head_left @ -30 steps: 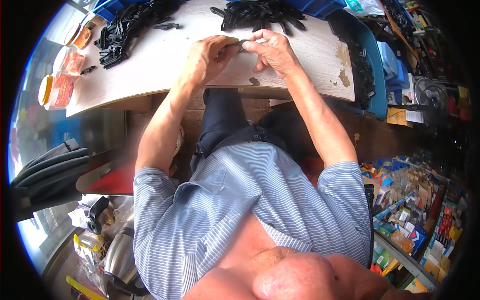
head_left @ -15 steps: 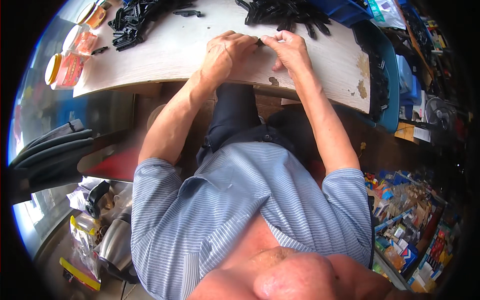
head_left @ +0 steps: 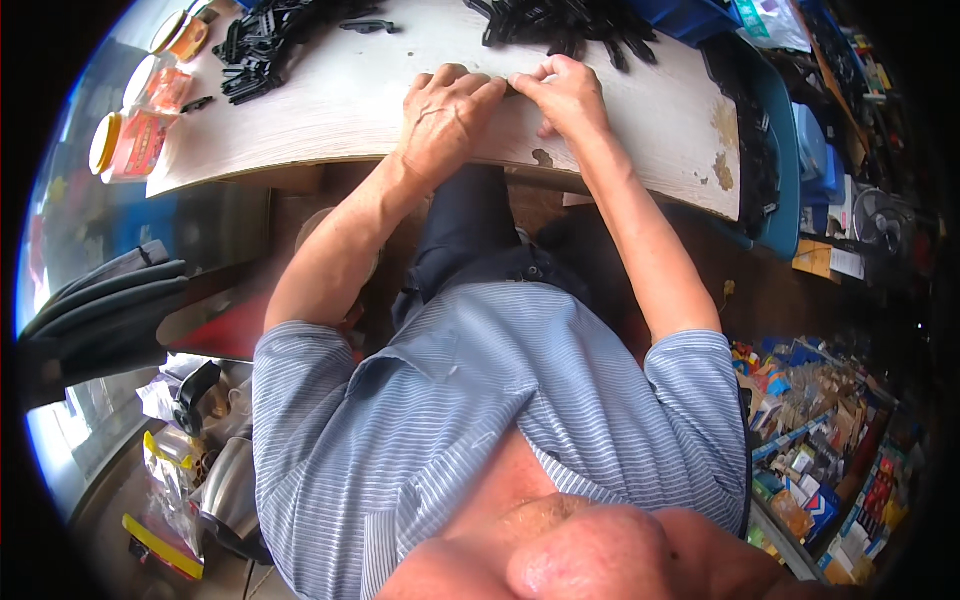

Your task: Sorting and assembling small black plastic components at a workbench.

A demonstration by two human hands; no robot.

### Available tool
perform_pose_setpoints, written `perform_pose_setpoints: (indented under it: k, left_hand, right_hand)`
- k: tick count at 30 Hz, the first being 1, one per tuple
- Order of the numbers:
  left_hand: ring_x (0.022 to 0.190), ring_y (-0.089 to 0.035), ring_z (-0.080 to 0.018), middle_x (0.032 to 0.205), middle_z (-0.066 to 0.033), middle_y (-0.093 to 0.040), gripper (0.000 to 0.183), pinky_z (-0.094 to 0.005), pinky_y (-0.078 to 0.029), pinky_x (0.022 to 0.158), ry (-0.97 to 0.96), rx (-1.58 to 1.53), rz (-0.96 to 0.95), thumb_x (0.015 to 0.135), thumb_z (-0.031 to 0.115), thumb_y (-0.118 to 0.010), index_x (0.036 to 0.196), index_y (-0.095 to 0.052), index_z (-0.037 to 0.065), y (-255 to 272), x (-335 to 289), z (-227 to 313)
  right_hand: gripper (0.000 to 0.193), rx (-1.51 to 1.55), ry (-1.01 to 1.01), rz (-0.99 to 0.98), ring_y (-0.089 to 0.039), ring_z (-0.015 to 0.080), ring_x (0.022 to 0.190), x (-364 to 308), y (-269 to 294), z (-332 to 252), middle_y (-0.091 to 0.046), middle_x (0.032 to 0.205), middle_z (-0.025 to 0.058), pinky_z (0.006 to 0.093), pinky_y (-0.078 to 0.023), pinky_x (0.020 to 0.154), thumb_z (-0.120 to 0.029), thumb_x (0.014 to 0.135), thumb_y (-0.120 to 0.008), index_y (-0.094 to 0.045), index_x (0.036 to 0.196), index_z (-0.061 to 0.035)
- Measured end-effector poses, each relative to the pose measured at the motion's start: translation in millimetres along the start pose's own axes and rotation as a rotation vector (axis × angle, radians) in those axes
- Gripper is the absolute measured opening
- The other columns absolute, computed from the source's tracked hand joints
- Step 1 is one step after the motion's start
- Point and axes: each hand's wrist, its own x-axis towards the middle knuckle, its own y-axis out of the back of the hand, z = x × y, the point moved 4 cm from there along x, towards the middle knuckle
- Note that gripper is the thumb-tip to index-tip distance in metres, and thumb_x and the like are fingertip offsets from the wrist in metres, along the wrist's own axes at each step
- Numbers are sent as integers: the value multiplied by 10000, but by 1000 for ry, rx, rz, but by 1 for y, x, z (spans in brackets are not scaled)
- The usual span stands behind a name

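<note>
my feed shows the left hand [head_left: 447, 108] and right hand [head_left: 570, 97] pinched narrow on a small dark piece [head_left: 510, 88], mostly hidden, over the pale wood-grain table [head_left: 330, 115]; whether left heap [head_left: 262, 45] or right heap [head_left: 565, 22] of slim black plastic parts is done, i can't tell.

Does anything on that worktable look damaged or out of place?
Yes: the pale tabletop has brown patches near its right end and a smaller mark near the front edge, as if the surface had worn away. Also, one black piece lies apart from the left pile, perhaps strayed.
</note>
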Motion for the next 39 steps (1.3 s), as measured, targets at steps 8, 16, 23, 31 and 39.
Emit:
perform_pose_setpoints:
  k: [8,16,23,31,39]
  left_hand:
    - [968,-668,-266,962,-58,-740,204,-389,-524,853,224,-363,41,862,154,-732,1060,-745,105,-5,3,-17]
    - [1309,-492,-368,1366,-98,-594,432,-486,-427,1057,246,286,98,884,203,-652,1299,-624,88,7,2,-127]
    - [1264,-522,-338,1347,-71,-608,427,-513,-416,1056,146,197,1,875,103,-616,1301,-631,131,8,7,-103]
    - [1230,-527,-334,1298,-58,-626,442,-488,-444,999,112,116,83,846,81,-625,1282,-642,148,-9,7,-103]
    - [1026,-623,-308,1021,-117,-726,413,-406,-489,917,116,-58,-36,842,28,-663,1252,-624,59,-9,22,-54]
  right_hand:
    - [397,13,10,-288,-544,130,446,-2,7,-11,-637,695,59,312,-498,432,-221,790,-813,-696,1120,-34]
    - [444,325,-82,-115,-508,90,412,-21,49,4,-504,560,-12,294,-570,460,-254,808,-832,-640,1099,22]
    - [325,546,-231,597,-598,186,459,-7,191,65,-561,654,67,409,-635,486,-156,822,-815,-618,1037,-15]
    - [401,409,-259,508,-565,177,421,13,159,50,-645,721,113,362,-593,459,-174,766,-879,-617,1024,-14]
    - [323,10,-228,271,-544,137,419,45,104,33,-621,655,56,318,-533,409,-249,746,-863,-664,911,-55]
